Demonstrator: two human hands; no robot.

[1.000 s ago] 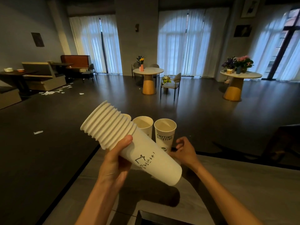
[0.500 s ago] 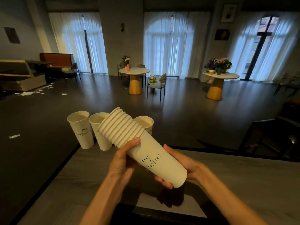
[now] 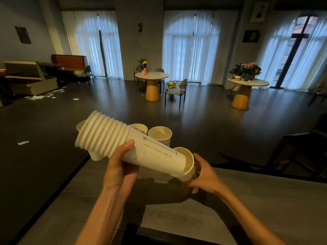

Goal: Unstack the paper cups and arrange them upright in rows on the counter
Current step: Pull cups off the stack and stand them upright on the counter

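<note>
The long nested stack of cream-white paper cups [image 3: 141, 149] lies tilted on its side in the air above the grey wood-grain counter [image 3: 265, 206], its ribbed band of rolled rims pointing up and away to the left and its narrow base end pointing down to the right. The left hand [image 3: 118, 171] grips the stack from below about midway along, fingers curled under it and the thumb laid over the top just beside the rims. At the stack's base end, the right hand [image 3: 206, 176] grips a single cream-white paper cup [image 3: 186, 165], fingers wrapped round its lower body; the cup's open mouth faces the stack and still overlaps the stack's base. Beyond the stack, at the counter's far edge, three upright cream-white paper cups stand in a row: one [image 3: 160, 135] in plain sight to the right of the stack, a second [image 3: 139, 127] partly hidden behind it, and a third [image 3: 81, 126] peeping out past the rims.
</note>
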